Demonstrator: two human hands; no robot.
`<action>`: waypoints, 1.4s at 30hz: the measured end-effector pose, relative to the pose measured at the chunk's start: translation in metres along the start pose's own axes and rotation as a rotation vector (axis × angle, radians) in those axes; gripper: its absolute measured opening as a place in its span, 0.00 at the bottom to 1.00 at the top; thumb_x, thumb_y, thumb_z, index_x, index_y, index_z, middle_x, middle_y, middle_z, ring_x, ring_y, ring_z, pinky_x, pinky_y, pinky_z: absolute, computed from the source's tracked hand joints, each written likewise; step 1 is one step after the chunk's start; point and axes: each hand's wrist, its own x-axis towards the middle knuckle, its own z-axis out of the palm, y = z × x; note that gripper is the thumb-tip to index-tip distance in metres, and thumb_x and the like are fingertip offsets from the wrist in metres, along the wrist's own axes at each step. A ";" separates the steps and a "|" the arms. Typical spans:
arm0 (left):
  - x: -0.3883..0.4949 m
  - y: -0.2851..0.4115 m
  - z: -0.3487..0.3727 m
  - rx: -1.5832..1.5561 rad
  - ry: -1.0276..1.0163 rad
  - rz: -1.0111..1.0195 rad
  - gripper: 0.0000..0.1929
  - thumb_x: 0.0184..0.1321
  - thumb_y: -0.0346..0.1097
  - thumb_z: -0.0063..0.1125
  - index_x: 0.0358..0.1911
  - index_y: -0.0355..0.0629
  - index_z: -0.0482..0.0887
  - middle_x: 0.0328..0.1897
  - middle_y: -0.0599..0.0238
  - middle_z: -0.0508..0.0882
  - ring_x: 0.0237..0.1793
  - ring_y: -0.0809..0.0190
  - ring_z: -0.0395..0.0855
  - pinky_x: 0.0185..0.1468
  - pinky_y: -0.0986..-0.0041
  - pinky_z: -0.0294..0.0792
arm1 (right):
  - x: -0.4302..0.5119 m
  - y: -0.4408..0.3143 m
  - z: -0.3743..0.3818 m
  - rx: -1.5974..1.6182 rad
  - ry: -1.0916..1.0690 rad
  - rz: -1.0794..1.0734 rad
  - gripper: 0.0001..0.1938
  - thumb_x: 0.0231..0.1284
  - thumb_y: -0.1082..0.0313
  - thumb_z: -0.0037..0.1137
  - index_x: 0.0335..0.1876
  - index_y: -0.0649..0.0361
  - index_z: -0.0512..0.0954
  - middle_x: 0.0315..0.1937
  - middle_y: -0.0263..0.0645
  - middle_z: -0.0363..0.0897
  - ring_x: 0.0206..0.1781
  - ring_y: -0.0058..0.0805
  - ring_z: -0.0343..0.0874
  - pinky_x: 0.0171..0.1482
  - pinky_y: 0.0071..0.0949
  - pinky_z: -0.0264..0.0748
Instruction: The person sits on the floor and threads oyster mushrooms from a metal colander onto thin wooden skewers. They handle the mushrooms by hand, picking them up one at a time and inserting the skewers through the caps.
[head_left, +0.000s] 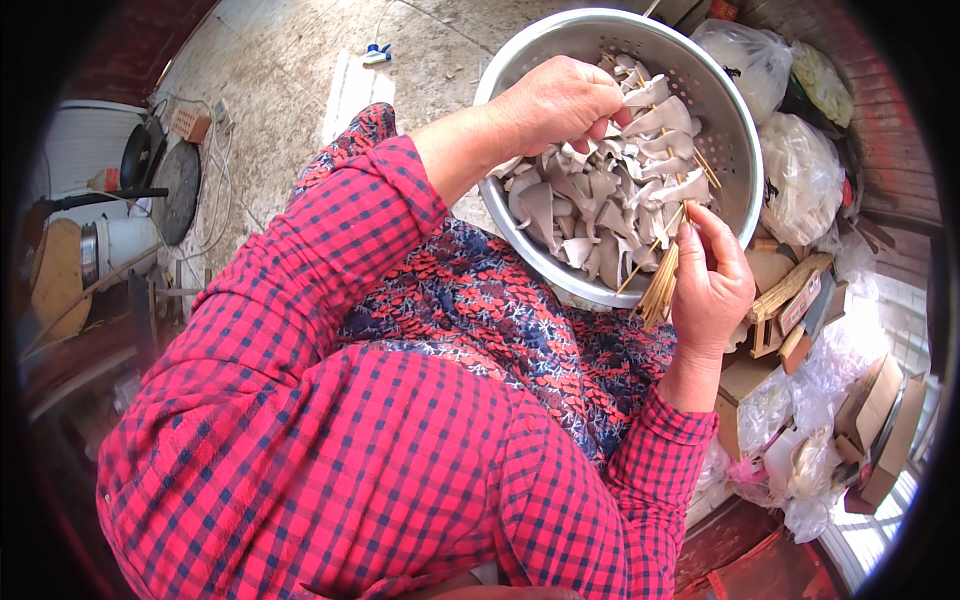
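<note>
A perforated metal colander (750, 161) holds many torn grey pieces that look like oyster mushroom (540, 210). My left hand (562, 105) is over its left part, fingertips drawn together above the pieces; whether they grip one is hidden. At the colander's lower right rim, my right hand (712, 277) holds a bundle of thin bamboo skewers (658, 289) pointing downward. Between its thumb and index finger is the end of a skewer that runs up through a row of mushroom pieces (664, 120). Other loose skewers (706, 169) lie among the pieces at the right.
Filled plastic bags (802, 176) stand right of the colander. Below them are a wooden rack (791, 296), a knife (814, 315) and cardboard boxes (874, 412). On the stained floor lie a blue and white spray head (376, 54), a brick (190, 124) and cables.
</note>
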 end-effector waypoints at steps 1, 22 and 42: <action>0.000 0.001 -0.001 0.032 0.006 -0.012 0.12 0.60 0.36 0.52 0.34 0.37 0.89 0.22 0.65 0.81 0.22 0.68 0.78 0.27 0.75 0.73 | 0.000 0.000 0.001 0.009 -0.004 0.010 0.09 0.61 0.77 0.62 0.46 0.61 0.85 0.36 0.33 0.85 0.36 0.15 0.81 0.40 0.18 0.77; 0.006 0.026 -0.091 0.480 0.597 0.505 0.12 0.58 0.36 0.53 0.37 0.37 0.88 0.39 0.52 0.88 0.42 0.55 0.86 0.48 0.67 0.75 | 0.080 0.061 0.000 -0.133 -0.164 0.114 0.11 0.61 0.73 0.62 0.48 0.58 0.85 0.39 0.31 0.87 0.40 0.15 0.82 0.47 0.19 0.78; 0.001 0.043 -0.070 0.378 0.524 0.323 0.15 0.55 0.40 0.57 0.39 0.37 0.88 0.37 0.52 0.88 0.40 0.55 0.87 0.48 0.67 0.76 | 0.136 0.072 0.022 -0.384 -0.334 0.156 0.14 0.59 0.66 0.64 0.50 0.56 0.85 0.37 0.34 0.87 0.37 0.16 0.82 0.45 0.19 0.78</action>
